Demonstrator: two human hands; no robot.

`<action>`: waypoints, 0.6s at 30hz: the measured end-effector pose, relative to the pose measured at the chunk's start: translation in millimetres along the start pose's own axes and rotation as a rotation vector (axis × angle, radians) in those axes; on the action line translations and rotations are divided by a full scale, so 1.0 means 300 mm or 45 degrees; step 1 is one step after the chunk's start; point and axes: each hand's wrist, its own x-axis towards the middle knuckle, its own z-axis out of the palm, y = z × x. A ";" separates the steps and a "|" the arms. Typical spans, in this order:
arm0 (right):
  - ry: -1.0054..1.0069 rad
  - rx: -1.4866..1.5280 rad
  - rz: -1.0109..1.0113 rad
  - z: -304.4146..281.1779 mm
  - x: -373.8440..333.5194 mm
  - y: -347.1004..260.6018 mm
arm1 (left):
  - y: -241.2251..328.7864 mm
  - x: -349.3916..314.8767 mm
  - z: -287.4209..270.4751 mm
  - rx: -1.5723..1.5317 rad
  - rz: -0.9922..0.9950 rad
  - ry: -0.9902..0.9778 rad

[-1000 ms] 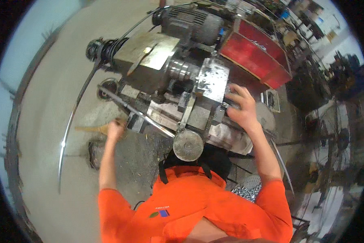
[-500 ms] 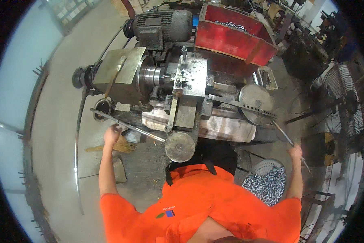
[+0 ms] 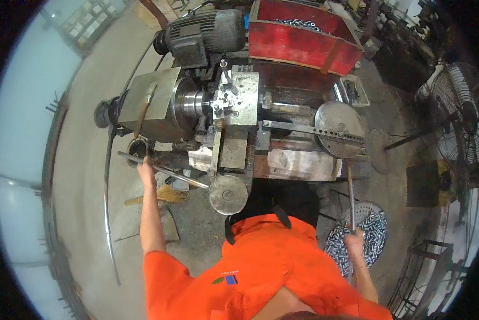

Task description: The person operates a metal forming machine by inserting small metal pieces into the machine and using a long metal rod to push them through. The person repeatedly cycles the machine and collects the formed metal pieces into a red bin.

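Observation:
My left hand is closed round the long steel lever that runs to a round metal disc at the front of a lathe-like machine. My right hand grips a second lever, which points down toward me from below a larger disc on the right. Between them sits the metal tool block, close beside the bright round chuck. Whether a workpiece is in the chuck is too small to tell.
Below the right lever, a round perforated tray holds many small shiny metal parts. A red bin with more parts stands behind the machine, beside a motor. A fan is at the right and a broom lies at the left.
My right hand has swung its lever inward and down to the left. My left hand has come up onto the left lever. The tool block sits closer to the chuck.

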 end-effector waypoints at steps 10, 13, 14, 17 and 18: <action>-0.054 0.373 0.103 0.077 -0.067 -0.083 | 0.025 -0.026 0.013 -0.064 0.087 -0.111; -0.067 0.280 -0.057 0.065 -0.065 -0.077 | -0.007 0.040 -0.019 0.034 -0.060 -0.124; -0.075 0.216 -0.169 0.052 -0.049 -0.067 | -0.023 0.057 -0.031 0.063 -0.051 -0.104; 0.141 -0.295 -0.213 -0.070 0.048 -0.024 | -0.046 0.070 -0.067 0.077 -0.021 -0.071; 0.266 -0.317 -0.197 -0.113 0.088 -0.045 | -0.040 0.064 -0.062 0.123 -0.011 -0.070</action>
